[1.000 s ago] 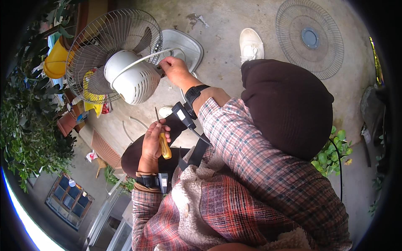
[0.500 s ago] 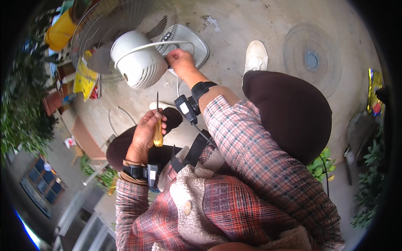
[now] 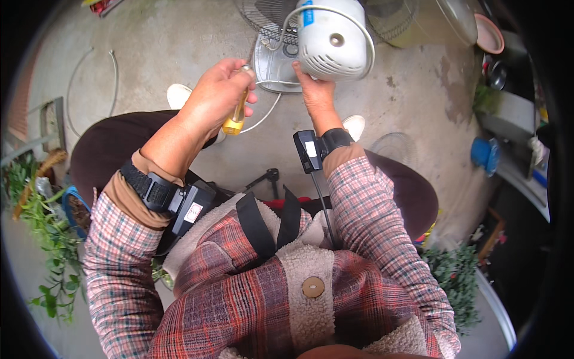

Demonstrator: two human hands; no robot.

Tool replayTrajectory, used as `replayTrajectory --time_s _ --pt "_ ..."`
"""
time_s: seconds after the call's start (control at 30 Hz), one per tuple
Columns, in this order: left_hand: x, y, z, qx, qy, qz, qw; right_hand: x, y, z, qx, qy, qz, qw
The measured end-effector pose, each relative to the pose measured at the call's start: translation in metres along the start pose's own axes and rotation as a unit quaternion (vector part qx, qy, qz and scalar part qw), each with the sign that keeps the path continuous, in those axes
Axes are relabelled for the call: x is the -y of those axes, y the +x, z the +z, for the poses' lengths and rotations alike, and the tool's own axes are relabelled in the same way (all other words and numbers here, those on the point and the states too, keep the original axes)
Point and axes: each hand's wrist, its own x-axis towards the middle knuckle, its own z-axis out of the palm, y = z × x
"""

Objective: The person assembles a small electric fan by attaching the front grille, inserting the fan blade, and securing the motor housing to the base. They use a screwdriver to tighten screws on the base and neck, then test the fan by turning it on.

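A white electric fan stands in front of me, its slotted motor housing (image 3: 335, 51) facing my way. The fan's grey base (image 3: 269, 75) rests on the floor beneath it. My right hand (image 3: 318, 99) grips the housing at its lower left edge, thumb raised; the other fingers are hidden behind it. To the left of the base, my left hand (image 3: 215, 96) is closed around a screwdriver (image 3: 234, 122) with a yellow handle. Its blade is hard to make out here. A white cord (image 3: 372, 42) loops around the housing.
A wire fan guard (image 3: 257, 21) shows behind the housing. Another round wire guard (image 3: 394, 146) lies on the floor by my right knee. A pale hose (image 3: 113, 72) curves at the left. Plants (image 3: 48, 233) and a blue container (image 3: 483, 154) stand at the sides.
My view has turned, so the fan now appears farther right. My right hand has shifted from the fan's neck area to the housing's underside. The left hand, with the screwdriver, has risen toward the base.
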Motion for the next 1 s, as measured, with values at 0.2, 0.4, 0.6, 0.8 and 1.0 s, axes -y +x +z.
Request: replayTrajectory --time_s 0.2,0.4,0.6,0.8,1.0 --pt "-0.014 -0.012 0.017 0.060 0.025 -0.001 0.998 -0.009 0.023 -0.030 -0.062 -0.017 -0.051 0.997" --pt "0.009 -0.019 0.029 0.075 0.084 0.043 0.993 -0.010 0.032 -0.047 -0.080 0.013 -0.056 0.995" --pt "0.017 -0.029 0.034 0.095 0.118 0.074 0.986 0.011 0.043 -0.063 -0.091 0.058 -0.033 0.994" --pt "0.013 -0.033 0.035 0.099 0.127 0.061 0.985 0.019 0.048 -0.080 -0.126 0.128 0.038 0.983" --pt "0.011 -0.032 0.034 0.099 0.145 0.039 0.984 0.014 0.047 -0.096 -0.145 0.173 0.062 0.972"
